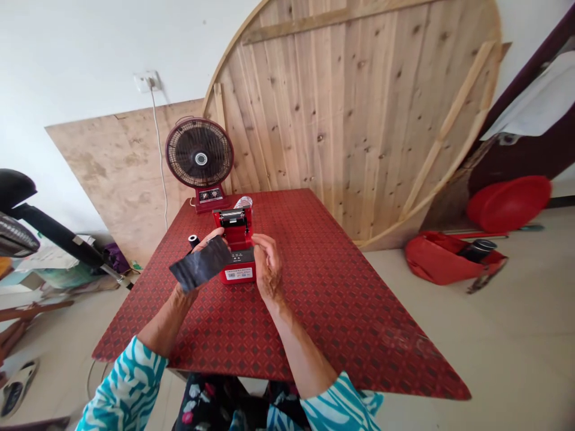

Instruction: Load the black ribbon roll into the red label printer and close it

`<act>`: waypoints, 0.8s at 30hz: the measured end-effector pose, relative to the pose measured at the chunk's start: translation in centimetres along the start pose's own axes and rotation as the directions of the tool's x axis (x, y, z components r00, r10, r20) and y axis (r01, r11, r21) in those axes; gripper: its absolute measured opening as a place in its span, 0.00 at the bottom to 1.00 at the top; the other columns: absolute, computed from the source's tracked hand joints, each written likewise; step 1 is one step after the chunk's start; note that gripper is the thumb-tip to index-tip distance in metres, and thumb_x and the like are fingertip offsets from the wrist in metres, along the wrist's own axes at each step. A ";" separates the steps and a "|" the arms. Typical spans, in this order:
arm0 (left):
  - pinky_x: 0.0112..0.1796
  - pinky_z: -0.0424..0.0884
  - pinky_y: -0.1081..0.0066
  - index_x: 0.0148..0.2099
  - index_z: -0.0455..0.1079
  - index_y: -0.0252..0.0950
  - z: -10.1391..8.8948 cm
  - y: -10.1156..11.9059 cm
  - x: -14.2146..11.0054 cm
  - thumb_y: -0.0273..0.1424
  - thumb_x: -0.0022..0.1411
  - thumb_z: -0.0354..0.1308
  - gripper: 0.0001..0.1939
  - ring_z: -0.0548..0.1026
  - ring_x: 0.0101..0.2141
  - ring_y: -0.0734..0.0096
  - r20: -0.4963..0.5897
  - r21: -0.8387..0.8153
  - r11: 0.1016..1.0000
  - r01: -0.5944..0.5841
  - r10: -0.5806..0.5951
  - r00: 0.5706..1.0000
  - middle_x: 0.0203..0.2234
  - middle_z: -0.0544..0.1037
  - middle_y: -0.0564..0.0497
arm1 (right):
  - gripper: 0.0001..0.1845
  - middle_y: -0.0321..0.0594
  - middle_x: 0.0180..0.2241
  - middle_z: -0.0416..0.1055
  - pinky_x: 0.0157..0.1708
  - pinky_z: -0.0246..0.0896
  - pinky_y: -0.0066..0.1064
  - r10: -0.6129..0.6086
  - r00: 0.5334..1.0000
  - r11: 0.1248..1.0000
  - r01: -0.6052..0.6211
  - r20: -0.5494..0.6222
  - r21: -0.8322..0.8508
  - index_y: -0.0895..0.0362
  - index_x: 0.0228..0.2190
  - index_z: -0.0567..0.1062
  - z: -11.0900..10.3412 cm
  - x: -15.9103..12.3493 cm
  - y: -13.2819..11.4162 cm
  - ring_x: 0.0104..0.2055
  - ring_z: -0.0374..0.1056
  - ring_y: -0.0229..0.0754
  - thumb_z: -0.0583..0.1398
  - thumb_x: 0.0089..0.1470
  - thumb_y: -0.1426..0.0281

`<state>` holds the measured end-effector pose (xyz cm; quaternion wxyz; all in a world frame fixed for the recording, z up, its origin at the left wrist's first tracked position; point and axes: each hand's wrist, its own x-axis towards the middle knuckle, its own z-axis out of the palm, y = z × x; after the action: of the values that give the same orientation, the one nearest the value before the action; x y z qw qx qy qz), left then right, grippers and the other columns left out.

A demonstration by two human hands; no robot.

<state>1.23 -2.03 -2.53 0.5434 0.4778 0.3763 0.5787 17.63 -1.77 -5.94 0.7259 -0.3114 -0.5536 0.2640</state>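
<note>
Left hand (209, 239) has its grip closed on a dark, flat black sheet (200, 263); the sheet covers most of the palm and hangs in front of the left part of a red device (241, 257). Sheet is held above the desk (341, 299), tilted, its right end overlapping the device's front. Right hand (268, 266) is at the device's right side, fingers bent, fingertips by the raised lid's lower edge; can't tell if its grip is pinching anything or just touching.

Device sits on the desk, lid up, a shiny roller (232, 216) showing in the lid. White label (239, 273) on the front face, dark panel with small markings above it. Small black roll (193, 240) with a white end is just beside the left hand. Clear plastic item (244, 202) behind the lid, contents unclear. Dark red fan (200, 158) at the desk's far left corner. Big round wooden panel (341, 120) leans on the wall behind. Red bag (431, 260) on the floor, right, dark cylindrical item (480, 248) in it.
</note>
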 end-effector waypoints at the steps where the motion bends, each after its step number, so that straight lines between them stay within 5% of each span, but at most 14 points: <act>1: 0.40 0.74 0.63 0.48 0.72 0.40 0.2 0.1 -0.2 0.48 0.57 0.58 0.22 0.76 0.35 0.66 0.020 -0.014 1.000 -0.018 0.019 1.000 0.33 0.77 0.49 | 0.12 0.41 0.45 0.71 0.53 0.61 0.39 -0.019 1.000 1.000 0.020 0.018 -0.012 0.52 0.42 0.74 -0.1 -0.4 -0.7 0.50 0.66 0.40 0.52 0.60 0.68; 5: 0.34 0.73 0.66 0.51 0.71 0.39 1.6 0.4 -1.4 0.47 0.55 0.60 0.25 0.74 0.31 0.69 0.091 -0.261 0.963 0.068 -0.045 0.995 0.34 0.76 0.48 | 0.13 0.41 0.46 0.71 0.53 0.61 0.40 -0.060 0.989 0.998 0.064 0.134 -0.023 0.51 0.44 0.73 -0.3 -1.5 -2.0 0.51 0.67 0.41 0.52 0.61 0.69; 11: 0.28 0.67 0.71 0.58 0.68 0.40 2.9 0.5 -2.3 0.43 0.58 0.57 0.27 0.69 0.28 0.72 0.062 -0.362 0.925 0.114 -0.099 0.993 0.40 0.77 0.46 | 0.13 0.42 0.47 0.70 0.54 0.61 0.40 -0.070 0.977 0.998 0.070 0.201 0.006 0.50 0.45 0.72 0.3 -1.8 -2.4 0.52 0.66 0.41 0.52 0.61 0.69; 17: 0.31 0.69 0.70 0.55 0.69 0.39 2.8 1.2 -2.4 0.45 0.56 0.60 0.27 0.73 0.32 0.69 0.105 -0.237 0.965 0.114 -0.091 0.990 0.41 0.78 0.45 | 0.13 0.41 0.46 0.70 0.54 0.62 0.39 -0.003 0.983 1.000 -0.002 0.186 0.025 0.51 0.43 0.73 0.4 -1.5 -2.5 0.51 0.66 0.41 0.52 0.61 0.68; 24: 0.32 0.72 0.73 0.40 0.69 0.37 2.7 2.2 -1.6 0.36 0.43 0.73 0.23 0.75 0.30 0.73 -0.101 0.063 0.988 -0.138 0.144 0.984 0.31 0.77 0.53 | 0.23 0.41 0.52 0.67 0.55 0.62 0.40 0.124 0.959 0.991 -0.134 0.255 0.021 0.48 0.53 0.66 1.3 -2.8 -1.9 0.53 0.65 0.42 0.59 0.55 0.65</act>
<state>3.15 -4.13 0.03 0.4670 0.4870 0.3855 0.6294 15.78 -4.89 -6.06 0.6362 -0.2965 -0.6153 0.3588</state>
